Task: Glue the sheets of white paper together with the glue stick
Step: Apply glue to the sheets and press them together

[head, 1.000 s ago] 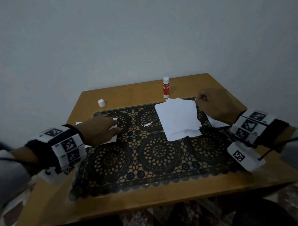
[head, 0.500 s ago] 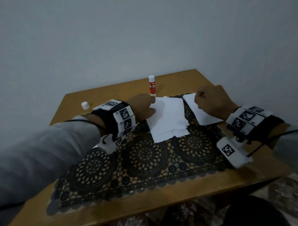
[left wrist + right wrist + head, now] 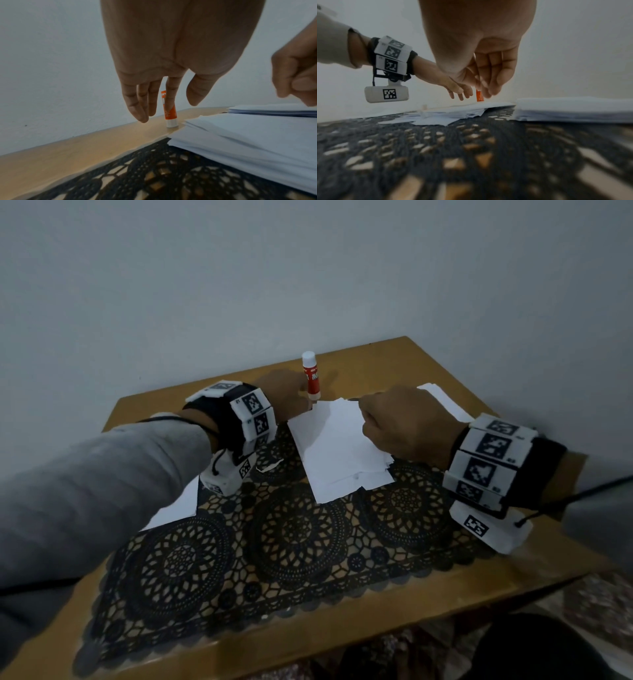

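A red and white glue stick stands upright on the bare wood just beyond the mat, with its cap off. My left hand reaches up to it; in the left wrist view its fingers hang straight on either side of the glue stick without closing on it. A loose pile of white sheets lies on the mat. My right hand hovers over the pile's far right corner with curled fingers; I see nothing held in them.
A second stack of white paper lies at the far right beside the wall. One sheet lies under my left forearm, with a paper scrap nearby. A black lace mat covers most of the small wooden table.
My left hand left the sheet at the left and swung across and forward to the glue stick. My right hand moved left from the right-hand stack to over the middle pile.
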Motion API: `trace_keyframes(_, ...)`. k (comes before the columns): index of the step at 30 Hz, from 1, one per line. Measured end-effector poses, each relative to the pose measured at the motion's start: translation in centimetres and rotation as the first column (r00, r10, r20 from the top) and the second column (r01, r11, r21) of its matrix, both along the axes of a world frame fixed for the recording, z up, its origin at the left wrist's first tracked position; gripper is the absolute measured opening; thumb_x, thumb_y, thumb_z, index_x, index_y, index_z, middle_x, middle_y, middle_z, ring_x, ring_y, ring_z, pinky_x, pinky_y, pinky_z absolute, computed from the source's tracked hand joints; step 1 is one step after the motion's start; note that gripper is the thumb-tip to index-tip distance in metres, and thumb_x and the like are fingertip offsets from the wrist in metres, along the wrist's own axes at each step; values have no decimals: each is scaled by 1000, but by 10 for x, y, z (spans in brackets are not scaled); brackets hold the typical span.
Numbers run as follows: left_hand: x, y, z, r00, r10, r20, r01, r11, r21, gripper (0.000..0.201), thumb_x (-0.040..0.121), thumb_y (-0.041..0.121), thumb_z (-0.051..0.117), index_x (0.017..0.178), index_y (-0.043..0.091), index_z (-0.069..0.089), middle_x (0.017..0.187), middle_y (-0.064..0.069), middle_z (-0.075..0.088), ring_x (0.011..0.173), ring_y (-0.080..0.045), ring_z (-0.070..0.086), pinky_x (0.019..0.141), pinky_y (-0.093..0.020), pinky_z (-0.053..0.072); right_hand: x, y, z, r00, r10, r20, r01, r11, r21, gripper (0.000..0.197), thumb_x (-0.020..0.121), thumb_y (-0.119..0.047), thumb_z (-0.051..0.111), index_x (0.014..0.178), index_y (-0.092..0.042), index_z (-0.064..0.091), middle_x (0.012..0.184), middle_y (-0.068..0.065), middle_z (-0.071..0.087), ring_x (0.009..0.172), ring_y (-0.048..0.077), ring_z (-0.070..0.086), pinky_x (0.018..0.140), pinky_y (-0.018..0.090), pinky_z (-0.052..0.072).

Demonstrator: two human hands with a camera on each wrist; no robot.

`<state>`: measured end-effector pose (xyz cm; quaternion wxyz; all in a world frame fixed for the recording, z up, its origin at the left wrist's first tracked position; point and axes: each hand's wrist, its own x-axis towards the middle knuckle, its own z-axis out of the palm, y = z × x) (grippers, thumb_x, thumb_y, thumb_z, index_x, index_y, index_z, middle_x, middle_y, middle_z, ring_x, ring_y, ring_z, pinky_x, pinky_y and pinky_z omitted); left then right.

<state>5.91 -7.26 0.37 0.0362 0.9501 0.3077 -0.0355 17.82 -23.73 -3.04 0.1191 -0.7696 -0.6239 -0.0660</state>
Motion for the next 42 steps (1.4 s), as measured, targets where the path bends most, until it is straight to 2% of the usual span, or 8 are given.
trace_keyframes(8,7,-2,-15,1000,1,-14,-1,1000,12,36,97,31,49,127,11,53,126,-9,54,115,-25,50,85,-30,37,-4,2,-3,999,17,-32,-14,997,80,21,90,-15,48,82,1,58,71,12,59,65,27,53,52,34,27)
trace_keyframes(13,15,-6,-22,998,-39,-43,40,999,26,44,94,39,53,124,7,54,120,-12,57,110,-27,53,83,-31,39,-4,0,-5,999,23,-45,-19,996,89,21,90,-18,48,81,-1,57,73,11,60,66,26,53,56,36,33)
trace_keyframes(19,20,-1,-29,995,-83,-62,85,996,31,50,88,48,59,123,12,56,114,-6,59,105,-23,53,86,-34,45,-4,-2,0,994,-18,-105,26,997,78,20,88,-17,50,81,1,57,72,14,61,67,30,56,58,38,43)
trace_keyframes(24,18,-1,-29,997,-73,14,72,997,26,45,85,40,66,116,12,49,109,-6,58,92,-19,50,74,-31,39,-4,-2,-1,994,-14,-105,24,996,87,19,88,-16,49,81,0,57,71,13,61,65,29,55,58,37,43)
trace_keyframes(31,13,-1,-20,998,-63,22,62,996,59,27,92,19,56,117,10,56,116,-12,61,105,-30,56,87,-39,48,-4,-2,1,993,-63,-100,68,997,46,22,89,-17,49,81,2,57,71,15,60,60,24,48,56,34,39)
trace_keyframes(36,-3,-2,8,996,-70,61,67,997,45,20,90,14,51,107,9,62,109,-8,64,99,-29,58,80,-32,45,-3,-3,2,989,-91,-120,96,994,43,21,88,-15,49,79,2,56,69,16,60,62,30,54,55,35,40)
trace_keyframes(40,-35,-3,37,992,18,121,-7,996,-90,14,89,7,51,93,0,62,88,-10,71,79,-23,67,71,-30,52,-5,-6,6,984,-71,-163,78,996,36,28,89,-14,49,62,-21,45,64,3,53,65,26,54,57,34,38)
trace_keyframes(42,-56,-2,44,988,77,132,-48,977,-207,13,91,4,50,93,-2,61,84,-14,71,74,-24,69,68,-32,56,-4,-7,5,982,-77,-171,85,996,36,25,89,-14,51,64,-16,49,65,6,56,65,28,54,58,38,41)
